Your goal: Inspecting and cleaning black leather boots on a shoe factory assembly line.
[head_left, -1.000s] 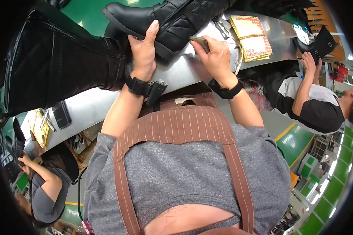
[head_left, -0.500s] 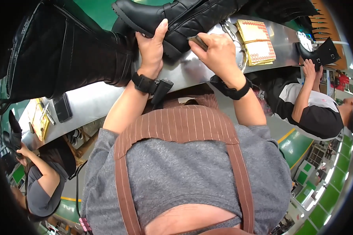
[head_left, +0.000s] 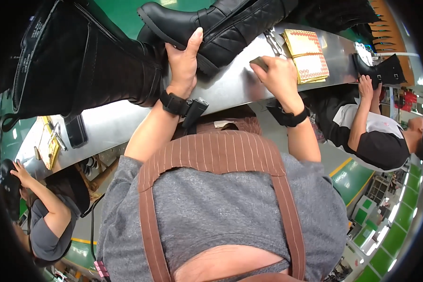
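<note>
My left hand (head_left: 181,66) is closed around the sole of a black quilted boot (head_left: 232,35), with the thumb along its edge near the heel. The boot lies on its side, toe to the left, over the metal table (head_left: 235,84). To the right and apart from the boot, my right hand (head_left: 282,79) pinches a small grey-brown block (head_left: 258,62), mostly hidden by the fingers. A second tall black boot (head_left: 84,66) with a zipper lies left of my left hand, its shaft pointing toward the left rim.
A banded stack of yellow-and-white cards (head_left: 308,56) lies right of my right hand, near metal scissors-like tools (head_left: 273,42). At left are a black phone (head_left: 75,130) and another yellow bundle (head_left: 48,145). Co-workers stand left (head_left: 56,211) and right (head_left: 371,127), each handling a black boot.
My right hand with the block has moved right, away from the boot's heel. My left hand keeps its hold, and the boot has shifted slightly.
</note>
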Tool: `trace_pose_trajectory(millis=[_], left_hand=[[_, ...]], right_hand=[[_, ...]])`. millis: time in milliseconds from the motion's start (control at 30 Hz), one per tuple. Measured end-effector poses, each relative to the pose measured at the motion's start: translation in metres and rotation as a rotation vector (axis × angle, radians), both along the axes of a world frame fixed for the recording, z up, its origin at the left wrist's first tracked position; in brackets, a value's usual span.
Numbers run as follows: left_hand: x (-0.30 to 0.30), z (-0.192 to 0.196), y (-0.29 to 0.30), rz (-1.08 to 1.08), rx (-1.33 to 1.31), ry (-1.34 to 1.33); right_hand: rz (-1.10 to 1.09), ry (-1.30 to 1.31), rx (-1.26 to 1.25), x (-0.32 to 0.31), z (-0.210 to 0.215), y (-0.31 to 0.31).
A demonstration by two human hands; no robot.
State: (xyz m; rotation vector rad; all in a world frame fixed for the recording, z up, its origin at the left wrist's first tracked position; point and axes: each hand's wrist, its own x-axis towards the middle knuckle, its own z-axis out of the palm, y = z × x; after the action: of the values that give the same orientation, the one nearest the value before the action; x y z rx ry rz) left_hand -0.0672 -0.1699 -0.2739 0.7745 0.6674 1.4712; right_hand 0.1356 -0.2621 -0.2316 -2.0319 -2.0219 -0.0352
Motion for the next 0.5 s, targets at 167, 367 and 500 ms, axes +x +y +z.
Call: trace_pose_trajectory(millis=[167, 367, 500], left_hand=[[-0.006, 0.002, 0.000, -0.047, -0.035, -0.026], [-0.009, 0.003, -0.005, -0.248, -0.103, -0.107], [-0.005, 0.025, -0.018, -0.338, -0.051, -0.187]], right_hand=[[-0.146, 0.002, -0.091, 0.017, -0.013, -0.003], [0.128, 0.946, -0.066, 0.005, 0.006, 0.004], [0.133, 1.518, -0.108, -0.041, 0.001, 0.011]])
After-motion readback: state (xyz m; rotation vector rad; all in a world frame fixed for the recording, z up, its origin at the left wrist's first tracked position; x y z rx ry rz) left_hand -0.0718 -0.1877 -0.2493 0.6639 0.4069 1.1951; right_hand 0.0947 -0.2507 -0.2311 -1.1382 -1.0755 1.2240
